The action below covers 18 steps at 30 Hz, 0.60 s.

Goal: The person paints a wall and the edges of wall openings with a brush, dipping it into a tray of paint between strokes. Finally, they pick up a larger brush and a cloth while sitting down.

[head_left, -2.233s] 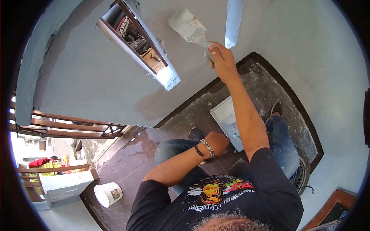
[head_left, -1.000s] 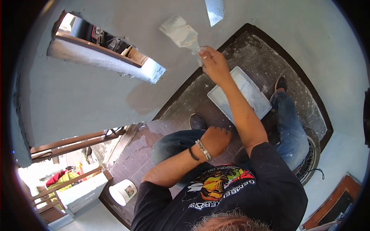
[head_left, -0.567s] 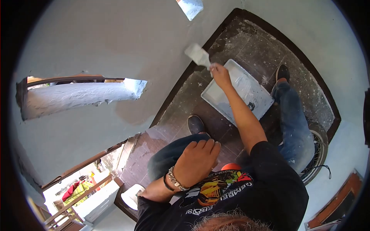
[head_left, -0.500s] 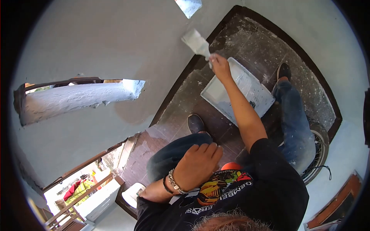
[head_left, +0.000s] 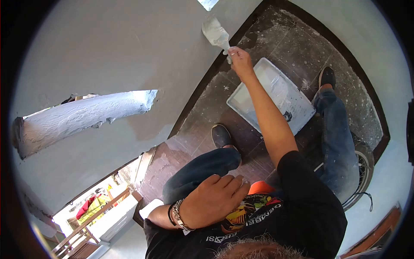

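My right hand (head_left: 240,61) grips the pale handle of a wide paintbrush (head_left: 215,33). White paint coats the brush, and its broad head lies at the grey wall (head_left: 172,47), near the dark floor border; whether it touches cannot be told. Below that outstretched arm sits a white paint tray (head_left: 297,113), partly hidden by the forearm, with wet white paint inside. My left hand (head_left: 215,200), with a chain bracelet on its wrist, is held before my chest, fingers curled together. Nothing shows in them, though the palm is out of sight.
Paint-spattered dark tiles (head_left: 293,47) make up the floor. A spoked wheel (head_left: 364,172) stands by my right leg, near an orange object (head_left: 261,187) under me. The left wall has a slot with a rough white ledge (head_left: 86,116). A wooden railing (head_left: 92,216) lies lower left.
My right hand has carried the paintbrush up and slightly left along the wall. My left hand has shifted slightly down. The view has also moved a little.
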Available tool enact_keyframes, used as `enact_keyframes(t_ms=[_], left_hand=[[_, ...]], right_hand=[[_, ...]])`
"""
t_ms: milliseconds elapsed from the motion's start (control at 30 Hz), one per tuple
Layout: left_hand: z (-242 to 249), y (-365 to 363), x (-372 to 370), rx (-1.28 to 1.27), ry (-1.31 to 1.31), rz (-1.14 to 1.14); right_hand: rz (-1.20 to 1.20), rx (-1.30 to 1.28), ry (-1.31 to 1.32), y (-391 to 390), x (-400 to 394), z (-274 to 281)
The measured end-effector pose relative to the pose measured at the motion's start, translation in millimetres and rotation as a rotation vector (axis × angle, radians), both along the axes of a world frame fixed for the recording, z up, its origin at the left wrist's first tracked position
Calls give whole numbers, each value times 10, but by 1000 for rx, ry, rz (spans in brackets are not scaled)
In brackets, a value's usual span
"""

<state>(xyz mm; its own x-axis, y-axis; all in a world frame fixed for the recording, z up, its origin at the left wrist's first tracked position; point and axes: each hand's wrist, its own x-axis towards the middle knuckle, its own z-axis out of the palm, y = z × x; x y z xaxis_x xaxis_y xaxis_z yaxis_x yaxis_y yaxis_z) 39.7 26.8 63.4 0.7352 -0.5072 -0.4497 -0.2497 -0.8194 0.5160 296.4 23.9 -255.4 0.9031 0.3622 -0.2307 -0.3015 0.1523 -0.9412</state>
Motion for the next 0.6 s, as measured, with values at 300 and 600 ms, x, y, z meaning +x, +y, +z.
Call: enact_keyframes(t_ms=[300, 600], left_hand=[[18, -3, -16, 31, -32, 4], [-29, -25, -9, 57, -27, 10]], right_hand=[[-21, -646, -198, -418, -174, -492], [-27, -389, -476, -117, -950, 613]])
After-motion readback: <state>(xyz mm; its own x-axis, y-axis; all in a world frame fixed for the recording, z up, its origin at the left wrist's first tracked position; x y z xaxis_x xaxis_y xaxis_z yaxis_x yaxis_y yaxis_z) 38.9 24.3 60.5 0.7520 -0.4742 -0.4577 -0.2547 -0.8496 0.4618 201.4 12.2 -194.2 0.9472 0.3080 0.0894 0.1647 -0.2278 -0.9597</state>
